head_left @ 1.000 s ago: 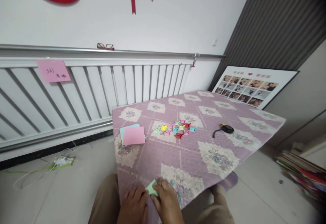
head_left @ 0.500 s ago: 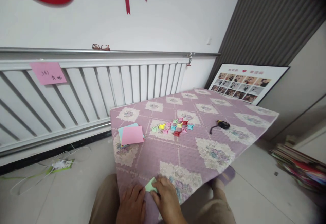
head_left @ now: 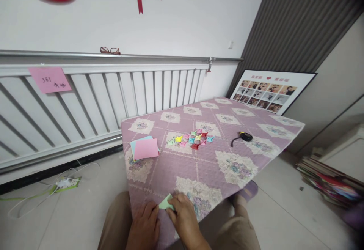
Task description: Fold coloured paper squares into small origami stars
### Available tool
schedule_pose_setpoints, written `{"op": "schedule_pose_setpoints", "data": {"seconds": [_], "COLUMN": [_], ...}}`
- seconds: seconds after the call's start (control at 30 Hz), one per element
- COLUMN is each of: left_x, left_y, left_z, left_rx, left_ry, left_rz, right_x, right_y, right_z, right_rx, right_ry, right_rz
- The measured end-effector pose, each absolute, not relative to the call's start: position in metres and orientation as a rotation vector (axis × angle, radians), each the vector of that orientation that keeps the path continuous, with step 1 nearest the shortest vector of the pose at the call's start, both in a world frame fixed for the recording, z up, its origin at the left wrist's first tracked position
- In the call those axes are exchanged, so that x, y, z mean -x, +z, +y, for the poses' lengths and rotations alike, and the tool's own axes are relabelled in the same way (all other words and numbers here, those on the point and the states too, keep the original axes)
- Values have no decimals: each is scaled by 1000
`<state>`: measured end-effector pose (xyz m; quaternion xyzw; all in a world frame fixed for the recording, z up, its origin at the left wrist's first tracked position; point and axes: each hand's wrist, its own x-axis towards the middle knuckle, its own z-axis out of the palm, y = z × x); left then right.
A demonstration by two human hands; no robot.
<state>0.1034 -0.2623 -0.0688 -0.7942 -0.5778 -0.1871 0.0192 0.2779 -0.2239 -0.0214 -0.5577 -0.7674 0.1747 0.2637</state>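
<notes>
A small folded piece of light green paper (head_left: 165,202) lies on the near end of the cloth-covered table. My right hand (head_left: 183,214) grips its right side between thumb and fingers. To its left, my left hand (head_left: 145,223) rests palm down on the cloth, its fingers stretched forward and the fingertips at the paper's left corner. The left thumb is mostly hidden. Farther in, several small folded paper pieces (head_left: 191,139) in red, yellow, pink, blue and green sit in a cluster. A stack of coloured paper sheets (head_left: 146,148), pink on top, lies by the table's left edge.
The patterned tablecloth (head_left: 176,166) covers the table, with a black coiled item (head_left: 246,136) on its right part. Behind runs a white radiator (head_left: 159,87), with glasses (head_left: 110,50) on the pipe above. A photo board (head_left: 273,90) leans at the far end. A power strip (head_left: 66,183) lies on the floor.
The view has shifted slightly, so everything sits a little farther left. Both hands stay at the green paper, and a bit more of its left part now shows between them.
</notes>
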Motion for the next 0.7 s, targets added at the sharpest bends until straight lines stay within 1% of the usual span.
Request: {"op": "schedule_pose_setpoints", "data": {"seconds": [0.33,0.47,0.53,0.6,0.67,0.7], "left_x": [-104,-104,-107,-113,-122,-127], "left_y": [-16,-13,-16,-14,4,20], "left_z": [-245,-234,-232,-230,-229,-228], "left_rx": [2630,2753,2795,2811,2882,2926], "left_ry": [-440,-440,-508,-662,-917,-1082], "left_rz": [-2185,-2114,-2081,-2085,-2054,-2039], "right_x": [-279,-279,-279,-279,-278,-278], "right_y": [-25,-22,-23,-24,-25,-25], "right_z": [-225,-224,-224,-224,-223,-222], "right_rx": [1509,1503,1500,1480,1455,1444], "right_ry": [477,485,483,491,505,512], "right_rz": [-2067,-2078,-2069,-2046,-2024,-2016]}}
